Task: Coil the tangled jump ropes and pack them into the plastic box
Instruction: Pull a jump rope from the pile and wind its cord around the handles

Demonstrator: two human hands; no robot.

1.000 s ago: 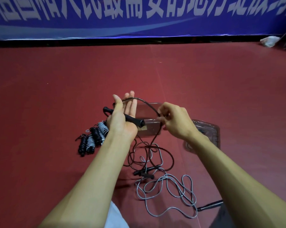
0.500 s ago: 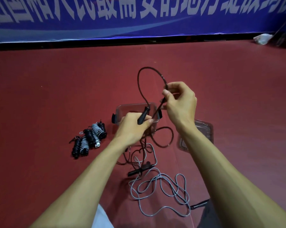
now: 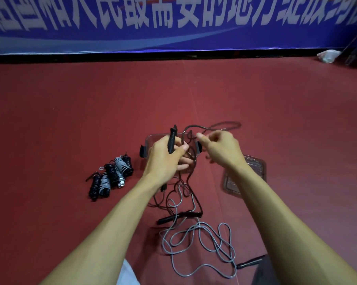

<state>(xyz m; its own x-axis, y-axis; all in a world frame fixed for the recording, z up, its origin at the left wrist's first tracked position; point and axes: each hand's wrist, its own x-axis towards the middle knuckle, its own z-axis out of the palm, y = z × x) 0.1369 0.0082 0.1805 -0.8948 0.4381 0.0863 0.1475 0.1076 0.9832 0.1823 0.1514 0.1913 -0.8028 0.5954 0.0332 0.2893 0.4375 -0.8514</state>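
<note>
My left hand [image 3: 166,156] grips the black handle [image 3: 172,140] of a dark jump rope, handle pointing up. My right hand [image 3: 221,150] pinches the dark rope [image 3: 226,124], which loops above and between both hands, blurred by motion. Both hands hover over the clear plastic box [image 3: 150,140] on the red floor. More dark rope hangs from my left hand to the floor, where it tangles with a grey jump rope [image 3: 198,241]. Another black handle [image 3: 169,219] lies in the tangle. Several coiled ropes [image 3: 110,177], black and grey, lie to the left.
The box's clear lid [image 3: 253,167] lies on the floor to the right, partly behind my right forearm. A grey-rope handle [image 3: 248,263] lies near my right elbow. A blue banner [image 3: 173,23] runs along the far wall. White litter [image 3: 327,55] sits far right.
My right hand has swung the rope loop down from high above the box to a low loop beside my left hand. The left hand turned the handle upright.
</note>
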